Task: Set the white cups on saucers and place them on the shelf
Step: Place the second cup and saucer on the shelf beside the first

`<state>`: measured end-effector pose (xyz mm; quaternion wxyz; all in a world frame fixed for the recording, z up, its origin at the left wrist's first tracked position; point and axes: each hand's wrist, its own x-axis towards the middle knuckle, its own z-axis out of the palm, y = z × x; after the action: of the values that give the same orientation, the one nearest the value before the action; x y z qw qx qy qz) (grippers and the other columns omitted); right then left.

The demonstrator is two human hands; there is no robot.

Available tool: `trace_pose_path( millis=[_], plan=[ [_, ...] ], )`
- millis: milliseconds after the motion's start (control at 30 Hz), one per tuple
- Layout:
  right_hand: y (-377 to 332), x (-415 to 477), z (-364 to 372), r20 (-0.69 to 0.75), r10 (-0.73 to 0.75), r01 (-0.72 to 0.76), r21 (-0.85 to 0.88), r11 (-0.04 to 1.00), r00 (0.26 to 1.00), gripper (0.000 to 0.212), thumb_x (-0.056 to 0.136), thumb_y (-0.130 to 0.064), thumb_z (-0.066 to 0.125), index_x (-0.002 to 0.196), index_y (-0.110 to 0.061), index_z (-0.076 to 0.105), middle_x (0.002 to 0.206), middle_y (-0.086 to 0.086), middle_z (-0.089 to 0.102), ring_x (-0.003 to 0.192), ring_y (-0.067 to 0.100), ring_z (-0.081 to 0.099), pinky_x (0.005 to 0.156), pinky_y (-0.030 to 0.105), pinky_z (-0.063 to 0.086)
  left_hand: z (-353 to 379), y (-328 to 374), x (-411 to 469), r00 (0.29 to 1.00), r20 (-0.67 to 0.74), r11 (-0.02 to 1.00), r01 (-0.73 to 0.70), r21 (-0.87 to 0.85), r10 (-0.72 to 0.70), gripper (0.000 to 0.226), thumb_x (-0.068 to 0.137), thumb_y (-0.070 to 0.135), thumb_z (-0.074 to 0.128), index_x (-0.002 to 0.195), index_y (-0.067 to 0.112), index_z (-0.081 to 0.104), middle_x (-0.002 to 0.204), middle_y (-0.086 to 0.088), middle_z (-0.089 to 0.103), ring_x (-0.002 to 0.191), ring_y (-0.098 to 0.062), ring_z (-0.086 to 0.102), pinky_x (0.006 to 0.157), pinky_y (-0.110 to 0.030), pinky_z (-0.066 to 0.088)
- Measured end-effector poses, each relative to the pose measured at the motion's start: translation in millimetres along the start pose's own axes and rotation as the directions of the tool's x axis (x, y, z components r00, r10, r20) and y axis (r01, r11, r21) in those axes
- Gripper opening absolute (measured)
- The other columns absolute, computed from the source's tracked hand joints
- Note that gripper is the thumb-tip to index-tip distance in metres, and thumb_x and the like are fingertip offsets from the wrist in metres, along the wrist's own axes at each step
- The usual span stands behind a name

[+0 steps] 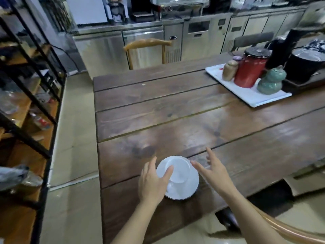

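A white cup (178, 170) stands on a white saucer (187, 190) near the front left corner of the dark wooden table (175, 110). My left hand (152, 182) lies over the saucer's left side, its thumb touching the cup's rim, fingers apart. On the right, my right hand (213, 170) hovers with fingers spread, its thumb tip close to the cup's right edge. Neither hand grips the cup or saucer. The black-framed shelf (35, 106) with wooden boards stands at the left across a strip of floor.
A white tray (249, 98) at the table's far right carries a red canister (249, 69), a green gourd jar (270, 81) and a tan jar. A black pot sits beyond it. A wooden chair (147, 44) stands at the far end; steel counters line the back.
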<state>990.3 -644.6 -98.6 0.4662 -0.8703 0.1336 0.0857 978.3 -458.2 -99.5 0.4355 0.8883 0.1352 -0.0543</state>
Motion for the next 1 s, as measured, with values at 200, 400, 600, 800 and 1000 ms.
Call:
trace_pose_path(
  millis=[200,400,600,800,1000],
  plan=[
    [18.6,28.7,12.4,0.265,0.113,-0.133,0.059,0.989,0.958,0.083,0.075,-0.062,0.062,0.140,-0.015,0.040,0.140,0.003,0.050,0.123,0.022,0.052,0.100,0.036,0.044,30.6,-6.4,11.4,0.932,0.029,0.902,0.357,-0.243,-0.362,0.080,0.078,0.052,0.064,0.144,0.019,0.031,0.142,-0.004,0.046,0.125,-0.026,0.048,0.100,-0.045,0.044],
    [26.0,41.7,21.7,0.397,0.169,-0.259,0.184,0.948,0.902,0.052,0.078,-0.047,0.068,0.112,-0.009,0.060,0.101,0.006,0.067,0.089,0.020,0.067,0.065,0.032,0.057,27.2,0.3,7.4,0.870,0.118,0.740,0.472,-0.479,-0.479,0.022,0.078,0.023,0.070,0.097,0.012,0.066,0.096,-0.004,0.068,0.082,-0.022,0.065,0.068,-0.041,0.058],
    [22.4,33.6,26.2,0.438,0.118,-0.223,0.195,0.955,0.891,0.063,0.062,-0.053,0.068,0.106,-0.009,0.063,0.099,0.010,0.069,0.087,0.024,0.070,0.055,0.028,0.052,15.5,-0.5,-12.0,0.867,0.078,0.708,0.452,-0.542,-0.493,0.017,0.077,0.020,0.073,0.087,0.011,0.062,0.092,-0.005,0.064,0.074,-0.018,0.063,0.056,-0.034,0.055],
    [-13.0,14.9,42.7,0.510,0.007,-0.101,0.158,0.982,0.860,0.072,0.053,-0.061,0.070,0.105,-0.011,0.064,0.101,0.011,0.071,0.088,0.028,0.071,0.058,0.033,0.053,-16.0,-13.7,-46.0,0.852,0.003,0.640,0.395,-0.659,-0.523,0.025,0.077,0.021,0.074,0.096,0.010,0.063,0.097,-0.006,0.066,0.082,-0.021,0.065,0.060,-0.038,0.057],
    [-59.8,-48.8,93.3,0.628,-0.123,0.058,0.123,0.991,0.768,0.069,0.057,-0.061,0.068,0.108,-0.015,0.064,0.101,0.006,0.071,0.089,0.024,0.070,0.058,0.030,0.053,-78.0,-56.1,-113.1,0.790,-0.106,0.535,0.304,-0.788,-0.604,0.043,0.064,0.025,0.081,0.100,0.008,0.065,0.099,-0.012,0.069,0.081,-0.029,0.067,0.056,-0.036,0.056]
  ],
)
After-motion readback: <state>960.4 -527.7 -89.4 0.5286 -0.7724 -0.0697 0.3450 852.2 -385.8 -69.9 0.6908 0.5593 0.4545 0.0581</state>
